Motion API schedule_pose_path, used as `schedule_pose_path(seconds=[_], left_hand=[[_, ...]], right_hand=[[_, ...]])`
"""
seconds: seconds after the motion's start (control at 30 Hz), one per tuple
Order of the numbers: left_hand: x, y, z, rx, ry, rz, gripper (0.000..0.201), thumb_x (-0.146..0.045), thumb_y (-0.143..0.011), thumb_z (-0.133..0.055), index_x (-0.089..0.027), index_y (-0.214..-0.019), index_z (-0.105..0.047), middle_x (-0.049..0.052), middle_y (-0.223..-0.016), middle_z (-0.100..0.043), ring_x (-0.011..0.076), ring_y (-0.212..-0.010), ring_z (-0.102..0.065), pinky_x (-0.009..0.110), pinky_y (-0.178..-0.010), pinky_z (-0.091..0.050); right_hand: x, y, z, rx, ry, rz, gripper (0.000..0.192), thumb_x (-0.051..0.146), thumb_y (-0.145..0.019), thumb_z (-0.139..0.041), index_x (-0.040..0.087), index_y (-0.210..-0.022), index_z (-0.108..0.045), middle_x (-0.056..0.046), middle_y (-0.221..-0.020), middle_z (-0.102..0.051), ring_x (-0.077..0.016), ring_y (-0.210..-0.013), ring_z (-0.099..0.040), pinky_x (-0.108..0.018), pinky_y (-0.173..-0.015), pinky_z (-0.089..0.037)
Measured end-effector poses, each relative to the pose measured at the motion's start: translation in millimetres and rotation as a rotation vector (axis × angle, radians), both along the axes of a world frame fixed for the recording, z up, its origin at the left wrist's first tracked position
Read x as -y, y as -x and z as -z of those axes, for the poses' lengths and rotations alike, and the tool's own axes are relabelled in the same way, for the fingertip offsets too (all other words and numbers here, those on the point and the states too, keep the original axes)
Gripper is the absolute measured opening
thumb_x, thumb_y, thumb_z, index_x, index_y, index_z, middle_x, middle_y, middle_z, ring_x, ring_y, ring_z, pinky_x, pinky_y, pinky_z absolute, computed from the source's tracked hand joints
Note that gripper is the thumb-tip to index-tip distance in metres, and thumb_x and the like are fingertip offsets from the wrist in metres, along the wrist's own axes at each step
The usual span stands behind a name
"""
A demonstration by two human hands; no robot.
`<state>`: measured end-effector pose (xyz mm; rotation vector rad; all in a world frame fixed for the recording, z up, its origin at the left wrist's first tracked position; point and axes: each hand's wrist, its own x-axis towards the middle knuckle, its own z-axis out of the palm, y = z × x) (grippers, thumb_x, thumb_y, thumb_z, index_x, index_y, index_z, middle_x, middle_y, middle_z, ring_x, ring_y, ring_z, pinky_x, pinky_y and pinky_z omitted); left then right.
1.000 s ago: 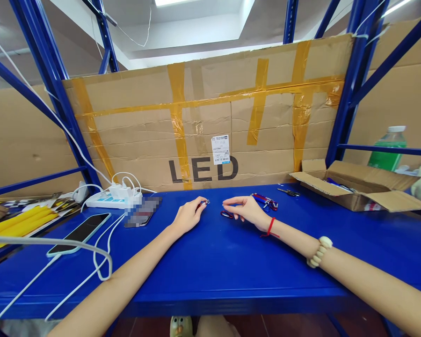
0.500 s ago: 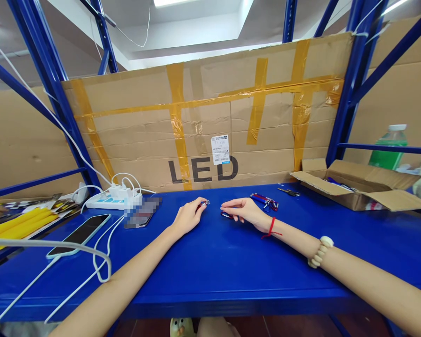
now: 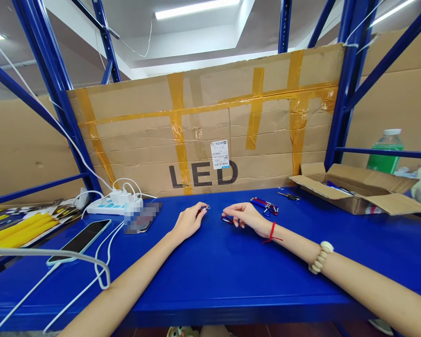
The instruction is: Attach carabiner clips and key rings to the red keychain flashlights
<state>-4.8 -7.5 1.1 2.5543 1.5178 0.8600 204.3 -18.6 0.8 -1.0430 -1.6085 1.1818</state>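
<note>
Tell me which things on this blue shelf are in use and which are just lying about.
In use:
left hand, pinching small silver ring
right hand, on red clip

Lying about:
dark smartphone
white power strip
open cardboard box
green plastic bottle

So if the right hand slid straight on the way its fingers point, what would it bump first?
Probably the left hand, which pinches a small silver ring. The right hand points left at it, over a small red clip; depth is unclear.

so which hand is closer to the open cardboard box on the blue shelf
Right. The right hand lies mid-shelf, well to the left of the open cardboard box; the left hand is farther left again, beyond the right hand.
</note>
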Motion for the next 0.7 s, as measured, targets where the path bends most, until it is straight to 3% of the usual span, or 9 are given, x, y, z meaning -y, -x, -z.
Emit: schedule_pose_path(seconds=[0.23, 0.7], left_hand=[[1.3, 0.1, -1.5, 0.002, -0.005, 0.012, 0.024, -0.029, -0.090, -0.034, -0.026, -0.105, -0.054, -0.001, -0.095, -0.067, 0.0169, -0.086, -0.063, 0.026, -0.073, -0.046], [-0.3, 1.0, 0.9, 0.010, -0.005, 0.012, 0.024, -0.030, -0.090, -0.034, -0.027, -0.105, -0.052, -0.001, -0.094, -0.067, 0.0178, -0.085, -0.063, 0.027, -0.072, -0.045]], right_hand=[[-2.8, 0.0, 3.3, 0.004, -0.014, 0.000, 0.030, 0.040, -0.066, -0.068, 0.013, -0.076, -0.069, -0.001, -0.057, -0.060, -0.0034, -0.041, -0.044, -0.015, -0.035, -0.029], [-3.0, 0.7, 3.2, 0.030, -0.035, -0.014, 0.031, 0.040, -0.068, -0.067, 0.012, -0.081, -0.069, -0.004, -0.071, -0.065, -0.0029, -0.043, -0.046, -0.014, -0.035, -0.030]])
